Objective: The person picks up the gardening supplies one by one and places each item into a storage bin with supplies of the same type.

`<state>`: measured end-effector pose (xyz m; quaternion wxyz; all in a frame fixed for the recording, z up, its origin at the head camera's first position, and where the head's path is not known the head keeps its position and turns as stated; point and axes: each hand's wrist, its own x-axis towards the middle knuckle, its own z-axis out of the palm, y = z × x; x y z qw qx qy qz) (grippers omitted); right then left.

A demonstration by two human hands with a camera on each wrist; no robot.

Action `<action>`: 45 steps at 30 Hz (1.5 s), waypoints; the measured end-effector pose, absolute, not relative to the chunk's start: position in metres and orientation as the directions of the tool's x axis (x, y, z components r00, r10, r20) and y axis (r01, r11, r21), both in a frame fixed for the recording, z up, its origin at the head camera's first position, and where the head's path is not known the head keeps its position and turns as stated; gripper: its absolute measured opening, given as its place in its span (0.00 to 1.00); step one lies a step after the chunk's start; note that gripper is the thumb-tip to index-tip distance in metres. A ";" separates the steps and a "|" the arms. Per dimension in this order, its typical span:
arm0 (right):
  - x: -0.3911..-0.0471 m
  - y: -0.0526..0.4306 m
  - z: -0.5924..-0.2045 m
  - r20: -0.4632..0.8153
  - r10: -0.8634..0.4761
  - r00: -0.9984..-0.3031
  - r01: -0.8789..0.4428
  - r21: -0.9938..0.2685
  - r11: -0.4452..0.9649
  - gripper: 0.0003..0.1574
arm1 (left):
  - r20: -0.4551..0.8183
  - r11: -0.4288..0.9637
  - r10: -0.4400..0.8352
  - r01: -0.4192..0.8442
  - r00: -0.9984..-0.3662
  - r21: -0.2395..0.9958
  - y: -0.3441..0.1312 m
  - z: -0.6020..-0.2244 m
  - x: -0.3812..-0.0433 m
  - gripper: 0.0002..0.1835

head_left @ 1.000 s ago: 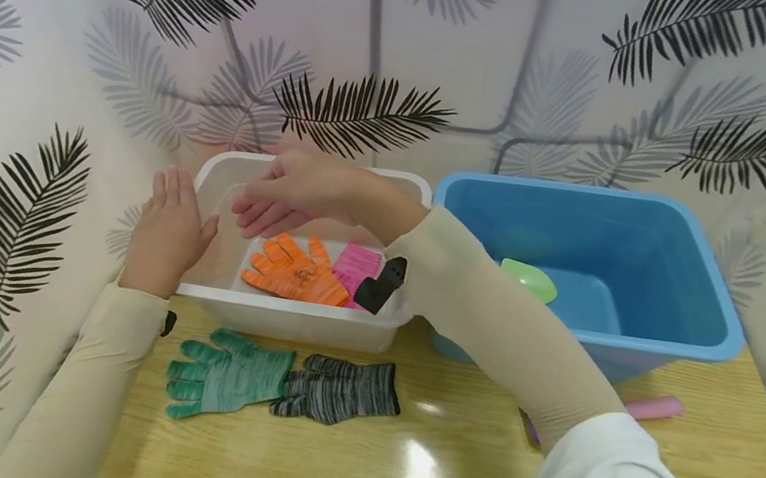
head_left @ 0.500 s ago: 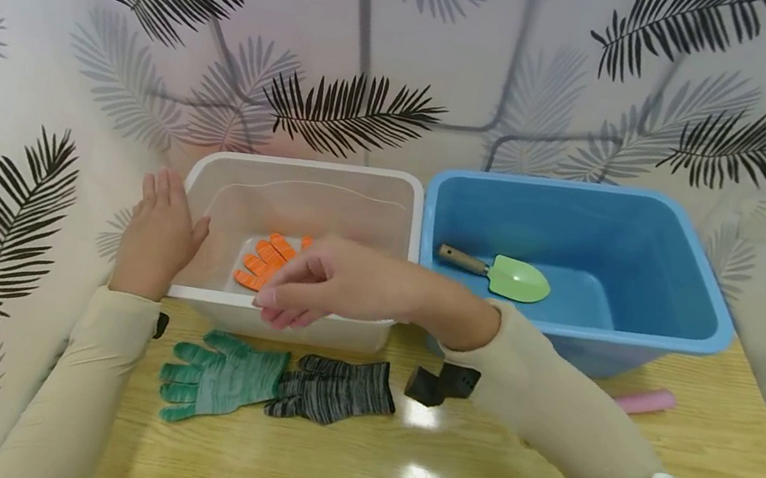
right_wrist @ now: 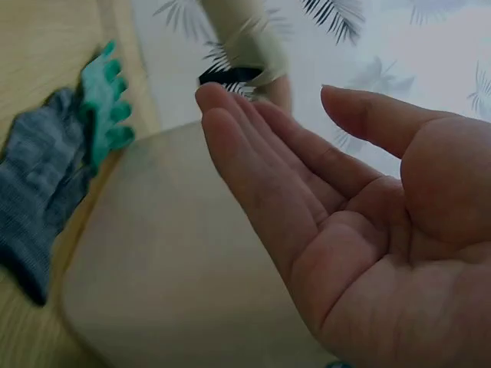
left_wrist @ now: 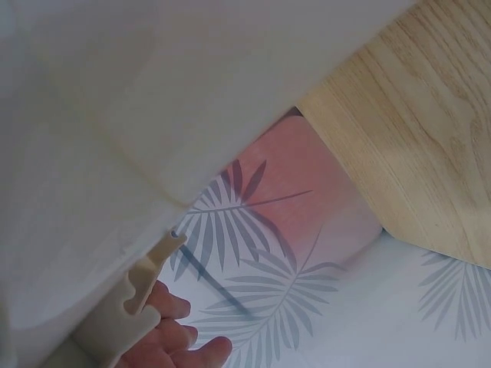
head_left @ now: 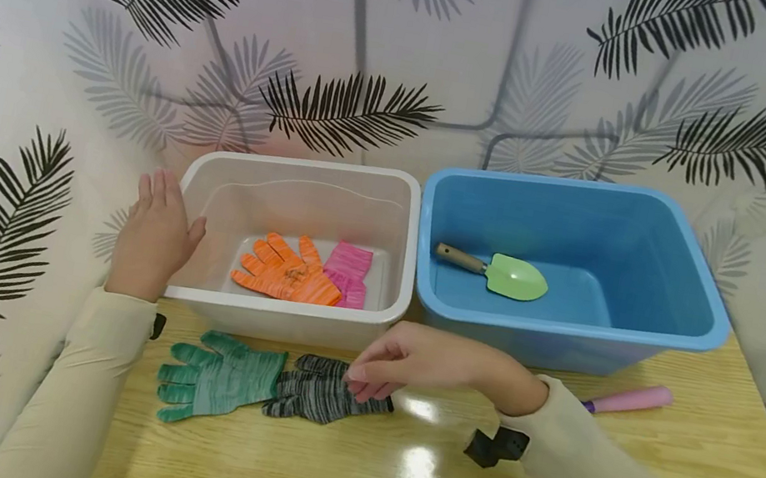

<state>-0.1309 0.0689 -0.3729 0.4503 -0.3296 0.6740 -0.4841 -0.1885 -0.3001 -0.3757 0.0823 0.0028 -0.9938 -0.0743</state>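
My left hand [head_left: 155, 239] rests at the left rim of a white bin [head_left: 300, 325], its fingers straight and its thumb apart; the left wrist view shows its fingertips [left_wrist: 180, 337] beside the bin's outer wall. My right hand [head_left: 419, 363] hovers over the table in front of the bins, palm bare in the right wrist view, fingers loosely bent, holding nothing. It partly hides a grey-black striped glove [head_left: 322, 394], which lies against a green glove [head_left: 222, 381]. Inside the white bin lie an orange glove [head_left: 289, 274] and a pink glove [head_left: 349, 271].
A blue bin [head_left: 565, 330] stands right of the white one and holds a green hand trowel [head_left: 516, 279] with a wooden handle. A tool with a pink handle [head_left: 633, 399] lies on the wooden table [head_left: 284, 468]. A leaf-patterned wall [head_left: 414, 50] rises behind.
My right hand has drawn out from above the white bin, back toward me and to the right, uncovering the gloves and the trowel. My left hand stays at the bin's rim.
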 end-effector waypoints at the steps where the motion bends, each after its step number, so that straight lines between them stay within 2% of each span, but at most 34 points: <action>1: -0.131 0.073 -0.380 -0.299 -0.864 -0.404 -0.001 -0.945 0.328 0.16 | 0.162 0.989 -0.017 0.007 -0.987 0.147 -0.300 -0.376 -0.188 0.40; 5: -0.133 0.089 -0.407 -0.338 -0.811 -0.478 0.038 -0.930 0.365 0.16 | 0.155 0.989 -0.020 0.004 -0.988 0.150 -0.300 -0.377 -0.189 0.40; 11: -0.131 0.107 -0.444 -0.407 -0.746 -0.527 0.133 -0.906 0.401 0.19 | 0.156 0.989 -0.019 0.005 -0.988 0.151 -0.301 -0.378 -0.190 0.40; 18: -0.134 0.117 -0.469 -0.432 -0.671 -0.602 0.173 -0.891 0.419 0.19 | 0.164 0.988 -0.022 0.004 -0.986 0.155 -0.301 -0.379 -0.191 0.40; 26: -0.129 0.119 -0.484 -0.486 -0.635 -0.600 0.334 -0.874 0.353 0.20 | 0.169 0.989 -0.016 0.010 -0.985 0.150 -0.301 -0.379 -0.191 0.40; 37: -0.126 0.107 -0.493 -0.484 -0.622 -0.616 0.434 -0.867 0.245 0.21 | 0.165 0.987 -0.025 0.002 -0.986 0.163 -0.300 -0.376 -0.190 0.40; 45: -0.127 0.098 -0.495 -0.502 -0.624 -0.599 0.499 -0.843 0.200 0.21 | 0.163 0.986 -0.030 -0.003 -0.986 0.165 -0.301 -0.376 -0.190 0.40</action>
